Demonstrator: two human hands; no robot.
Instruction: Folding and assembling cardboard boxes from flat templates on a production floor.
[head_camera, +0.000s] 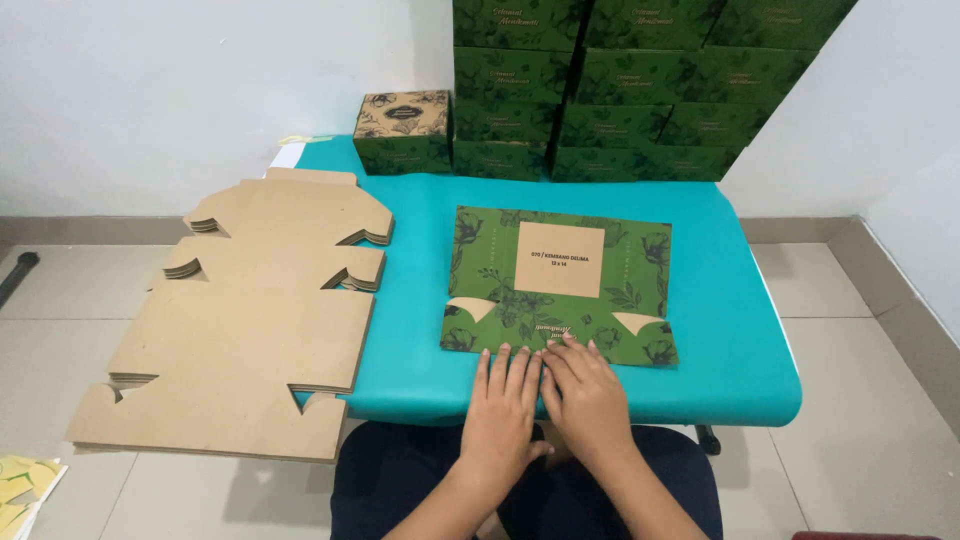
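A flat green box blank with a leaf print (560, 285) lies on the teal table (730, 330), partly folded, with a tan label square in its middle. Its near flap is folded over toward the back. My left hand (503, 410) and my right hand (588, 395) lie side by side, palms down and fingers spread, at the near edge of the table. The fingertips of both press on the folded near flap. Neither hand grips anything.
A thick stack of flat brown cardboard blanks (245, 320) overhangs the table's left side. Finished green boxes (620, 90) are piled against the wall at the back, with one brown-lidded box (403, 130) beside them. Tiled floor surrounds the table.
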